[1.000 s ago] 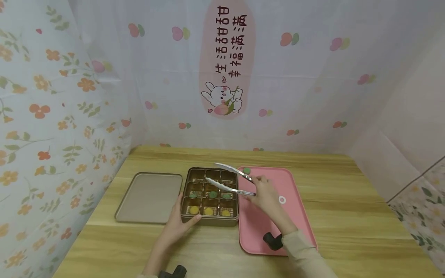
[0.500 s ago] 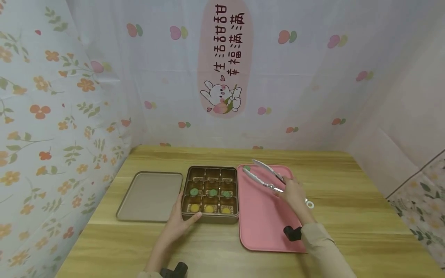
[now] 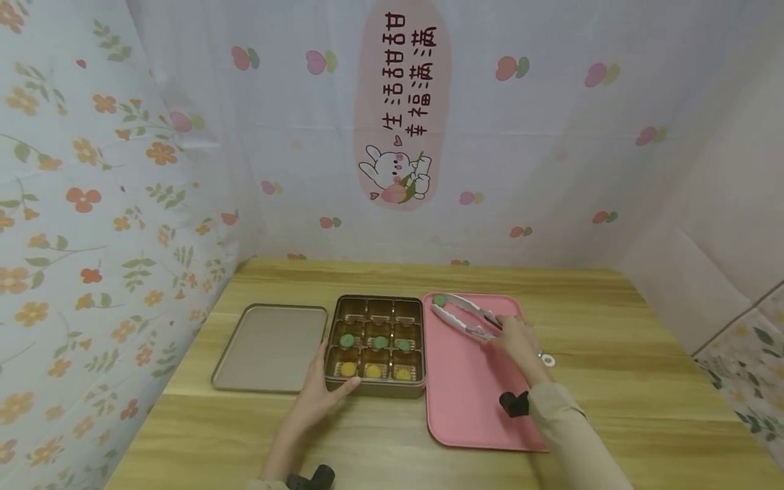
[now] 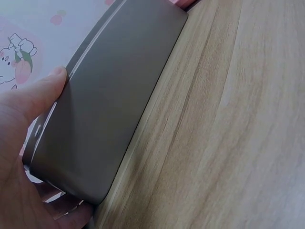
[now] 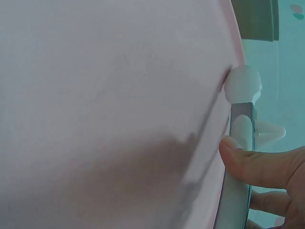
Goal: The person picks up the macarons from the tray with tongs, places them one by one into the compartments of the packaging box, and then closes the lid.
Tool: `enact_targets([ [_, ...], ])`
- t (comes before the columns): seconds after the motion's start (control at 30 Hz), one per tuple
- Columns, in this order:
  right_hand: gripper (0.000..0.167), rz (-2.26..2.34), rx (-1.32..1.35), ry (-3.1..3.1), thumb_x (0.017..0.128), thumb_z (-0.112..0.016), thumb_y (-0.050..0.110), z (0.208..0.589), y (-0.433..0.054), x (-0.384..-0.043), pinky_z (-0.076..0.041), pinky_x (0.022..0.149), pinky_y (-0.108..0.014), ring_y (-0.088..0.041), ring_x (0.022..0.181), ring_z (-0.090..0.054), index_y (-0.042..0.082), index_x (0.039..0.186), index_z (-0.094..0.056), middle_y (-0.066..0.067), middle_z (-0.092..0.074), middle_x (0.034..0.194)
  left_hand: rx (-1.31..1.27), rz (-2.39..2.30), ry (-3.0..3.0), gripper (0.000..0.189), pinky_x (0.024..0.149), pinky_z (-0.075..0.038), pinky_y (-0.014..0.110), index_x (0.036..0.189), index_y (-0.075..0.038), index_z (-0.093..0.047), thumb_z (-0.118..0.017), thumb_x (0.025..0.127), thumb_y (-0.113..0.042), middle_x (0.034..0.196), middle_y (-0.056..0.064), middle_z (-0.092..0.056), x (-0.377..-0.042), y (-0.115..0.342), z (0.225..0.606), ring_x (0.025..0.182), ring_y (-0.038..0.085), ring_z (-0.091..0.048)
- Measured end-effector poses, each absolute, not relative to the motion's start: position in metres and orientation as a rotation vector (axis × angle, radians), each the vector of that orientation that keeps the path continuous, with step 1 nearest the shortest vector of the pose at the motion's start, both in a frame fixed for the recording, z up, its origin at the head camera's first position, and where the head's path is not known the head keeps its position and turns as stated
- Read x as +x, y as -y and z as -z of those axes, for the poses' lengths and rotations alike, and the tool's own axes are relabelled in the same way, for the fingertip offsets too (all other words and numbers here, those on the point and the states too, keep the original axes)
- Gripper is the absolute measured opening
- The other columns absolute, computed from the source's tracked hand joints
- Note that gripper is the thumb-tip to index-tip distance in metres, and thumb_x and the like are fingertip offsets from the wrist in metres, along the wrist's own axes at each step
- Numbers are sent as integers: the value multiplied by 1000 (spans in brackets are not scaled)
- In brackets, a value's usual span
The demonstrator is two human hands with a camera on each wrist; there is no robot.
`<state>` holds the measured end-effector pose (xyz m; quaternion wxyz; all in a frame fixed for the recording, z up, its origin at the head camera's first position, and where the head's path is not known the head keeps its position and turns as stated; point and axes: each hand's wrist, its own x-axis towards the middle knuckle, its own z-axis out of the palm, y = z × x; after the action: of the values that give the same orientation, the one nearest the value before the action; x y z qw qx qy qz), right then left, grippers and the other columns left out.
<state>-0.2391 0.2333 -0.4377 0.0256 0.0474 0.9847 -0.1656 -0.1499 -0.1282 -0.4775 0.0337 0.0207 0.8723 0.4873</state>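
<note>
My right hand (image 3: 516, 344) grips a pair of tongs (image 5: 233, 198), thumb pressed along one arm in the right wrist view. In the head view the white tips of the tongs (image 3: 452, 318) are spread low over the tray, close to a green round piece (image 3: 439, 299); contact cannot be told. My left hand (image 3: 318, 395) holds the front left corner of a brown divided box (image 4: 105, 95), thumb on its rim and fingers around the side. Green rounds (image 3: 380, 342) sit in the box's middle row, yellow rounds (image 3: 373, 371) in the front row. The back row shows only ridged liners.
The pink tray (image 3: 471, 401) lies against the box's right side. A flat brown lid (image 3: 269, 347) rests on the wooden table (image 3: 643, 381) to the left of the box. A patterned curtain (image 3: 294, 150) hangs behind the table.
My right hand has moved the tongs from above the box rightward to the tray, then lowered the tips toward the green piece. My left hand has stayed on the box.
</note>
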Motion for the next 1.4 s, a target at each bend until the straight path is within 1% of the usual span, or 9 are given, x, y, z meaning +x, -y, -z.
enact_targets([
  [0.1,56,514,140,-3039,68,-76,26,441,-234,-240,-43,67,-44,-35,86,-55,5,117,-59,-21,-62,100,60,-1496,-2685,100,103,-21,67,147,-6,-1,-66,80,-43,149,29,-8,-149,127,478,134,51,-13],
  [0.3,62,527,116,-3086,65,-79,25,444,-235,-238,-44,73,-48,-41,92,-57,1,118,-58,-24,-62,101,59,-1500,-2689,99,102,-22,67,147,-6,-2,-66,80,-43,149,29,-9,-149,126,476,134,50,-14],
  [0.5,57,517,80,-3135,67,-77,24,441,-235,-233,-44,76,-51,-43,95,-55,3,117,-59,-26,-61,103,56,-1487,-2695,99,101,-23,68,147,-7,-1,-65,80,-44,149,30,-9,-149,129,477,134,51,-15],
  [0.63,49,526,48,-3158,70,-75,23,437,-235,-227,-45,72,-52,-45,91,-56,7,114,-60,-24,-62,101,46,-1483,-2697,99,102,-23,67,147,-8,-2,-65,80,-45,148,30,-10,-148,129,478,134,51,-15],
  [0.73,50,548,8,-3180,69,-77,23,431,-234,-223,-46,70,-53,-45,90,-57,8,113,-60,-23,-63,100,49,-1487,-2693,100,102,-22,67,147,-8,-2,-65,80,-45,148,31,-11,-149,129,478,134,51,-15],
  [0.93,50,533,-133,-3231,67,-78,24,414,-222,-215,-45,56,-43,-33,78,-60,9,112,-61,-18,-66,92,54,-1479,-2697,99,100,-24,68,147,-8,-1,-65,80,-45,147,32,-12,-149,129,478,132,52,-17],
  [1.0,50,498,-192,-3255,67,-79,25,410,-217,-213,-45,56,-43,-32,77,-60,9,111,-62,-18,-65,90,54,-1477,-2699,99,100,-24,68,147,-9,-1,-65,80,-45,147,32,-12,-149,129,477,133,52,-17],
  [1.1,52,462,-234,-3270,66,-80,26,407,-211,-209,-48,59,-45,-34,78,-61,9,111,-62,-20,-65,91,60,-1482,-2697,99,101,-24,68,147,-8,-1,-65,80,-45,147,32,-11,-149,129,477,133,52,-17],
  [1.4,54,486,-182,-3243,66,-79,26,408,-203,-202,-47,62,-50,-40,86,-57,15,115,-60,-21,-61,104,58,-1483,-2689,99,100,-24,68,147,-7,-1,-65,80,-44,148,31,-10,-148,128,476,133,52,-16],
])
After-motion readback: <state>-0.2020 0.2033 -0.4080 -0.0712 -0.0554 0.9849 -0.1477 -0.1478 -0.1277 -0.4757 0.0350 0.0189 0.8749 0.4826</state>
